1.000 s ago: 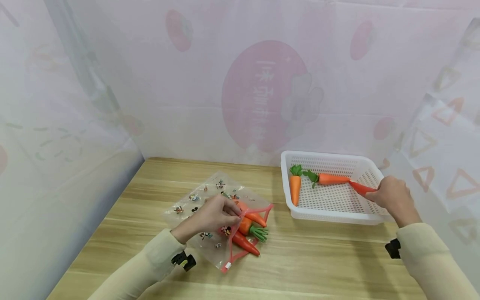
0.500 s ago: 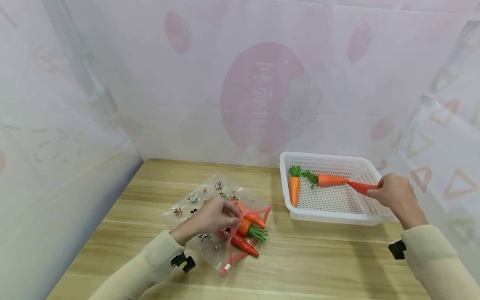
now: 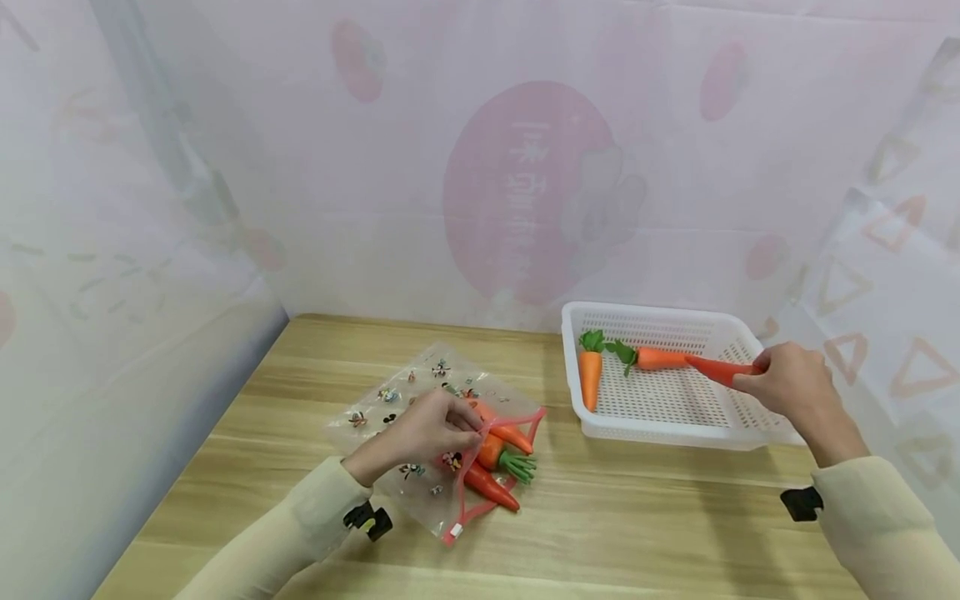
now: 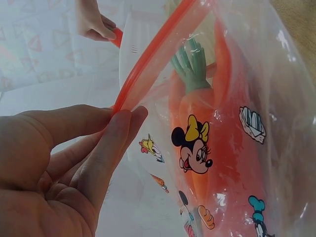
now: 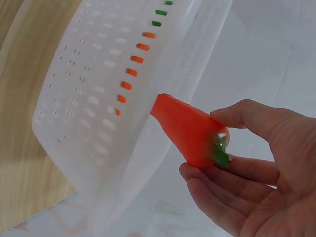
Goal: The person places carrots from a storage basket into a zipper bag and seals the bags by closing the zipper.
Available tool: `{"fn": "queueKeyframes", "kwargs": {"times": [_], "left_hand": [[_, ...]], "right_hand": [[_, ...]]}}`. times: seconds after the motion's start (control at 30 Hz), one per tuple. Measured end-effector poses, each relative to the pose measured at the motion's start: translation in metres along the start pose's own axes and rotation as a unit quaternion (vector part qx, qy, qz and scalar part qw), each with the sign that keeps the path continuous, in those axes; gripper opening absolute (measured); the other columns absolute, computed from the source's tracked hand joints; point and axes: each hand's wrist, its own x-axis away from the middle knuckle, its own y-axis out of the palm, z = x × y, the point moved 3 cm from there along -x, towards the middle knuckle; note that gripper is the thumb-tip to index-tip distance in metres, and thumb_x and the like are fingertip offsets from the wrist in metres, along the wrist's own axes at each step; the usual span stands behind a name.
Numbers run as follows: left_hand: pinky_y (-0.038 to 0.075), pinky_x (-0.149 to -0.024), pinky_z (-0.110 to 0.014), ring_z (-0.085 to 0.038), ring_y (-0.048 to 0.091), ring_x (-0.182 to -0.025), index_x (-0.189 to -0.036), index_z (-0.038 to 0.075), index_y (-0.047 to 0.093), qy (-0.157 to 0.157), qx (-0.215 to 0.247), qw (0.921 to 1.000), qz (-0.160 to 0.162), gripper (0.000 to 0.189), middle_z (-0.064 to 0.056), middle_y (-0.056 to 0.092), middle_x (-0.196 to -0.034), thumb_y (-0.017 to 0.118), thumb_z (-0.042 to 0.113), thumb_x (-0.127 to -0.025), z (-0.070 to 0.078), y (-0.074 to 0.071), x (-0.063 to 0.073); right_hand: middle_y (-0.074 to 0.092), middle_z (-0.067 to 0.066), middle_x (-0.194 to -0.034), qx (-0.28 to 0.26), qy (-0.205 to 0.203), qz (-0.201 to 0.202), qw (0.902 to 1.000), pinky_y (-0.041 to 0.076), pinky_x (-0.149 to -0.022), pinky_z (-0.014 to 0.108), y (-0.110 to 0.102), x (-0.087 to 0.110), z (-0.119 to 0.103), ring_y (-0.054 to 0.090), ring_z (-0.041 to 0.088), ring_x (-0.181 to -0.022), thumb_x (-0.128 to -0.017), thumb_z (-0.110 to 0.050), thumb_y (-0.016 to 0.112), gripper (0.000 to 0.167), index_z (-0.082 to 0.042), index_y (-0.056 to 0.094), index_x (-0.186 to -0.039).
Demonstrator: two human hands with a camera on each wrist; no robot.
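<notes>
My left hand (image 3: 431, 429) pinches the red zip edge of a clear plastic zip bag (image 4: 289, 94) printed with cartoon figures, holding its mouth apart. Inside the bag lie a carrot (image 4: 195, 106) with a green top and red or orange vegetables, among them a red chili pepper (image 3: 489, 486) that pokes out of the mouth. My right hand (image 3: 798, 387) grips another red chili pepper (image 5: 190, 131) by its green-stemmed end, between thumb and fingers. This pepper is raised at the right end of a white basket (image 3: 675, 433), its tip pointing left over the inside.
Two carrots rest in the basket: an upright-lying carrot (image 3: 590, 379) along the left wall and a sideways carrot (image 3: 660, 358) near the back wall. Bag and basket share a wooden table (image 3: 600, 517), with printed cloth (image 3: 390, 208) behind and at both sides.
My right hand has risen slightly with the chili pepper, whose tip now shows a little further left, in front of the carrot's end. The left hand and bag have stayed put.
</notes>
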Motion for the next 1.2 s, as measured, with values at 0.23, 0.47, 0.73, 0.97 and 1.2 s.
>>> {"fn": "queueKeyframes", "kwargs": {"times": [0.23, 0.47, 0.73, 0.97, 1.2], "left_hand": [[0.064, -0.072, -0.025, -0.012, 0.078, -0.087, -0.106, 0.002, 0.081, 0.003, 0.002, 1.0000, -0.001, 0.012, -0.004, 0.082, -0.096, 0.075, 0.008, -0.097, 0.000, 0.000, -0.001], [0.063, -0.073, -0.024, -0.012, 0.077, -0.087, -0.105, 0.003, 0.081, 0.005, -0.001, 1.0000, -0.001, 0.011, -0.003, 0.082, -0.096, 0.076, 0.008, -0.097, 0.000, 0.000, -0.002], [0.064, -0.073, -0.025, -0.011, 0.077, -0.087, -0.105, 0.002, 0.082, 0.006, -0.004, 1.0000, 0.001, 0.011, -0.002, 0.082, -0.095, 0.076, 0.008, -0.097, -0.001, 0.000, -0.003], [0.064, -0.072, -0.024, -0.012, 0.077, -0.086, -0.105, 0.002, 0.082, 0.008, 0.002, 1.0000, -0.001, 0.011, -0.003, 0.082, -0.095, 0.076, 0.007, -0.096, -0.002, 0.001, -0.003], [0.064, -0.072, -0.024, -0.012, 0.077, -0.086, -0.104, 0.002, 0.082, 0.013, 0.006, 0.9999, -0.002, 0.011, -0.004, 0.082, -0.095, 0.076, 0.007, -0.097, -0.004, 0.002, -0.004]], "right_hand": [[0.074, 0.024, -0.091, -0.006, -0.026, 0.015, 0.9995, 0.044, -0.056, 0.031, -0.004, 0.006, -0.009, 0.059, 0.039, -0.081, -0.090, -0.031, 0.079, 0.043, 0.010, 0.075, -0.101], [0.078, 0.022, -0.090, -0.030, -0.055, 0.029, 0.9976, 0.047, -0.056, 0.030, -0.005, 0.017, -0.020, 0.067, 0.032, -0.078, -0.090, -0.033, 0.081, 0.047, 0.011, 0.075, -0.107], [0.080, 0.020, -0.096, -0.057, -0.070, 0.025, 0.9956, 0.049, -0.061, 0.030, 0.000, 0.026, -0.032, 0.071, 0.027, -0.082, -0.093, -0.038, 0.081, 0.046, 0.005, 0.078, -0.111], [0.082, 0.013, -0.100, -0.069, -0.084, 0.024, 0.9938, 0.048, -0.062, 0.028, 0.002, 0.032, -0.045, 0.069, 0.019, -0.085, -0.093, -0.045, 0.080, 0.047, -0.004, 0.079, -0.116], [0.082, 0.015, -0.104, -0.093, -0.103, 0.016, 0.9902, 0.052, -0.063, 0.026, 0.000, 0.041, -0.066, 0.073, 0.019, -0.089, -0.094, -0.044, 0.080, 0.049, -0.002, 0.078, -0.118]]}}
